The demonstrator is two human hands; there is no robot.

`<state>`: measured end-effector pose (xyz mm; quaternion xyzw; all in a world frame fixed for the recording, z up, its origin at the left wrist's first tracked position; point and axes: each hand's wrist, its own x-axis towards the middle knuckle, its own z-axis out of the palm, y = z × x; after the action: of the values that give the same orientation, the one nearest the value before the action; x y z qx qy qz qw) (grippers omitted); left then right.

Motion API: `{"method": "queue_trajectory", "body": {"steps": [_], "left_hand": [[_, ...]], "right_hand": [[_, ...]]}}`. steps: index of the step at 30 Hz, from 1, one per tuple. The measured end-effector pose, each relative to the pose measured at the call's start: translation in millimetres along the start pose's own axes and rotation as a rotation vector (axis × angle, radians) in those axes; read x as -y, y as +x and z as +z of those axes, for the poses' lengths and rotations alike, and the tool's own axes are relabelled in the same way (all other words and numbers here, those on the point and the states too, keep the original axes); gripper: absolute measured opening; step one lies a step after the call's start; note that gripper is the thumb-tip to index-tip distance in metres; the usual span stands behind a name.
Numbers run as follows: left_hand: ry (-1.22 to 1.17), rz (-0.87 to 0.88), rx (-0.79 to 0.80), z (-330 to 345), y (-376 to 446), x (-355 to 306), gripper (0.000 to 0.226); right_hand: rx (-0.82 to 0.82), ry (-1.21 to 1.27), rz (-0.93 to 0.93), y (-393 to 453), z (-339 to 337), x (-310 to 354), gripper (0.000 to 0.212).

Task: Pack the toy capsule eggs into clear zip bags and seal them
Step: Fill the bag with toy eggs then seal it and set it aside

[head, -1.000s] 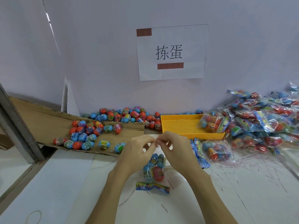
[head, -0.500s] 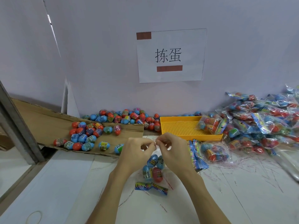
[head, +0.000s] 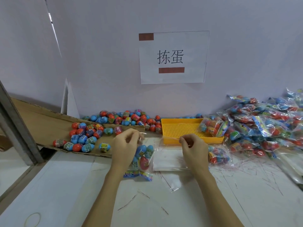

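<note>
Loose capsule eggs (head: 85, 136) are lying on cardboard (head: 41, 122) at our left. We are pinching the filled bag (head: 141, 159) at its top with our left hand (head: 126, 145); our right hand (head: 194, 148), held apart, is pinching a thin strip (head: 170, 139) before the yellow tray (head: 178, 128).

Pile of packed bags (head: 268, 122) cut by right edge; egg bag (head: 141, 159) half behind left hand (head: 126, 145)

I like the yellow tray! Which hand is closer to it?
The right hand. It hovers at the near edge of the yellow tray, overlapping it in the head view. The left hand is farther off to the left, above the bagged eggs.
</note>
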<state>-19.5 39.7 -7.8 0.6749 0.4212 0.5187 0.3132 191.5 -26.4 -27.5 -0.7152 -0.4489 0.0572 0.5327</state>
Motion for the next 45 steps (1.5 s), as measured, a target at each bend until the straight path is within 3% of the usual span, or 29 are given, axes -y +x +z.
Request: {"method": "queue_trajectory", "body": {"steps": [7, 11, 13, 20, 25, 31, 37, 41, 45], "left_hand": [[0.029, 0.063, -0.226, 2, -1, 1, 0.027], [-0.086, -0.061, -0.463, -6, 5, 2, 0.032], [-0.133, -0.123, -0.498, -10, 7, 5, 0.03], [-0.122, -0.108, -0.37, 1, 3, 0, 0.028], [-0.061, -0.141, -0.195, 9, 1, 1, 0.028], [-0.11, -0.231, -0.087, 19, -4, -3, 0.026], [-0.097, -0.305, -0.082, 20, -3, -1, 0.024], [-0.077, -0.268, -0.097, 22, -4, -1, 0.022], [-0.072, -0.212, -0.075, 25, -8, -3, 0.02]], "right_hand": [[0.049, -0.097, -0.002, -3, 15, 3, 0.01], [0.083, -0.136, 0.029, 1, 8, -5, 0.013], [0.138, -0.153, 0.016, 1, 6, -6, 0.011], [0.23, -0.234, -0.13, 2, 7, -3, 0.015], [0.189, -0.229, -0.104, 3, 6, -2, 0.011], [0.263, -0.248, -0.147, 1, 7, 0, 0.03], [0.088, -0.056, -0.14, -2, 1, 8, 0.053], [0.204, 0.311, -0.142, -7, 7, 21, 0.022], [0.3, 0.305, -0.168, -16, 20, 25, 0.008]]}}
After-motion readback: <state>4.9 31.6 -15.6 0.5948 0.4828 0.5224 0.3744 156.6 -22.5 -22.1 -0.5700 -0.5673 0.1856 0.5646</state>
